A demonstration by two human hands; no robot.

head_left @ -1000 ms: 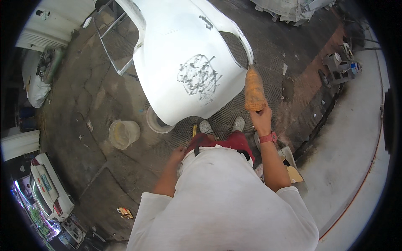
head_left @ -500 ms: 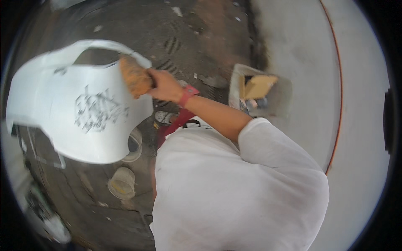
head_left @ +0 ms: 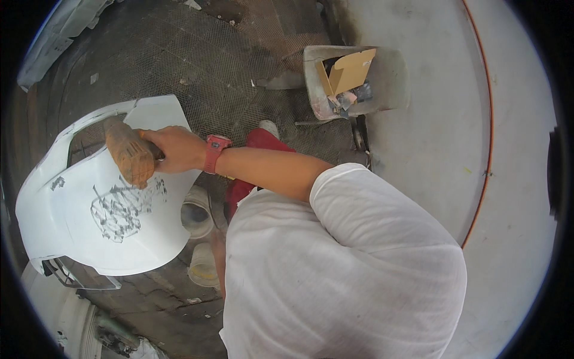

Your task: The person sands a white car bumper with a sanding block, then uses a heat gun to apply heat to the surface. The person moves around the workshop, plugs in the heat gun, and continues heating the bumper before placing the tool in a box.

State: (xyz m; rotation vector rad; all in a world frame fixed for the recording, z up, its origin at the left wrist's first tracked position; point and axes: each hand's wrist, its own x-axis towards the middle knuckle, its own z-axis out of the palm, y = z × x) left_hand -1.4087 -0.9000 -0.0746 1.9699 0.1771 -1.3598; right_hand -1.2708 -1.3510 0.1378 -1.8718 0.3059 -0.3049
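My right hand (head_left: pixel 173 148) is closed around the grip of a dusty orange-brown power tool (head_left: pixel 130 157); its exact kind cannot be made out. The tool lies over a large white moulded panel (head_left: pixel 66 209) that looks like a car bumper, beside an opening in its far edge. Whether it touches the surface is unclear. Dark scribble-like marks cover the middle of the panel, and a smaller patch shows to the left. A red watch is on my right wrist. A strip of my left arm (head_left: pixel 219 260) shows beside my shirt, but the left hand is out of sight.
Two pale buckets, one (head_left: pixel 197 212) by the panel and another (head_left: pixel 204 266) nearer me, stand on the dark floor. To the right, a worn plastic chair (head_left: pixel 388 78) carries an open cardboard box (head_left: pixel 353 72). An orange hose (head_left: pixel 487 119) runs along the pale wall.
The view has shifted, with the panel now lower and the chair higher in it. My right hand and the tool have moved left, closer to the panel's opening.
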